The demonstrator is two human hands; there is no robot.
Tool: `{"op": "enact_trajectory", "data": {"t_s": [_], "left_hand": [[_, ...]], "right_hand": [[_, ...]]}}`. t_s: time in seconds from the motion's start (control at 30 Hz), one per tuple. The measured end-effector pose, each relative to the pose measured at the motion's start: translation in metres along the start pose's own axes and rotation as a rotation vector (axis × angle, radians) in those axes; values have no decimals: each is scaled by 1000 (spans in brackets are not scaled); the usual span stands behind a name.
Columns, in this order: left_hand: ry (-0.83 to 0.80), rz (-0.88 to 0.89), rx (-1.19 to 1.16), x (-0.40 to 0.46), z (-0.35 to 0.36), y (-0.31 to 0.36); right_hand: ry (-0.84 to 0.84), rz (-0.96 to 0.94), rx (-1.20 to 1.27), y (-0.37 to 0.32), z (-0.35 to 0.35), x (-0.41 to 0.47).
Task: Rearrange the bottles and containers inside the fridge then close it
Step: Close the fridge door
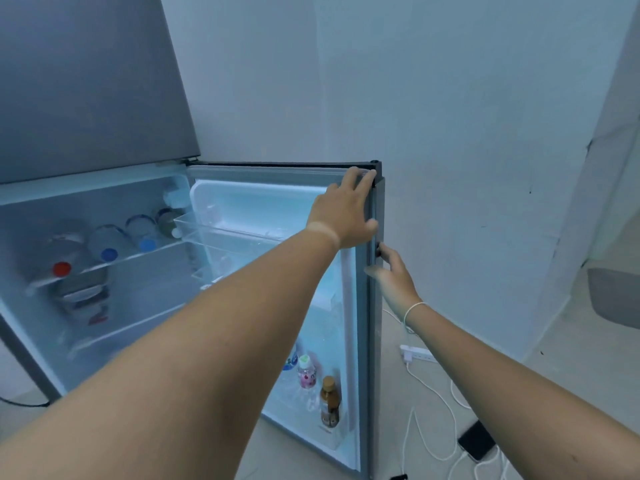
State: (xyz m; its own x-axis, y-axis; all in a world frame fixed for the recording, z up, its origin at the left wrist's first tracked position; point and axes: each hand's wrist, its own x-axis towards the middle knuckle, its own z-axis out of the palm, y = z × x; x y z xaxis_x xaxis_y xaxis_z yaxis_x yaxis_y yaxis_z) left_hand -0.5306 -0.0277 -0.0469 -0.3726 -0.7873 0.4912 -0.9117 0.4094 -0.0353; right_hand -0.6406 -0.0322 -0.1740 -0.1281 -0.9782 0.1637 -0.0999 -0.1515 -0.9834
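The fridge door stands wide open. My left hand lies flat against the door's inner top corner, fingers spread over the edge. My right hand grips the door's outer edge lower down, fingers curled round behind it. On the upper shelf several bottles lie on their sides, one with a red cap, two with blue caps. The bottom door rack holds a pink-labelled bottle, a brown bottle and a blue-labelled one. Stacked containers sit below the shelf, blurred.
The freezer door above is shut. A white wall stands close behind the open door. On the floor at right lie a white power strip, white cables and a dark phone. A grey bin stands at far right.
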Motion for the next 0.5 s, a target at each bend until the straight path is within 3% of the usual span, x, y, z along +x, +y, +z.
{"op": "enact_trajectory", "data": {"t_s": [0.13, 0.5], "left_hand": [[108, -17, -45, -30, -16, -8], [294, -253, -205, -143, -95, -74]], "right_hand": [[92, 18, 14, -8, 10, -27], [-70, -179, -130, -70, 80, -87]]}}
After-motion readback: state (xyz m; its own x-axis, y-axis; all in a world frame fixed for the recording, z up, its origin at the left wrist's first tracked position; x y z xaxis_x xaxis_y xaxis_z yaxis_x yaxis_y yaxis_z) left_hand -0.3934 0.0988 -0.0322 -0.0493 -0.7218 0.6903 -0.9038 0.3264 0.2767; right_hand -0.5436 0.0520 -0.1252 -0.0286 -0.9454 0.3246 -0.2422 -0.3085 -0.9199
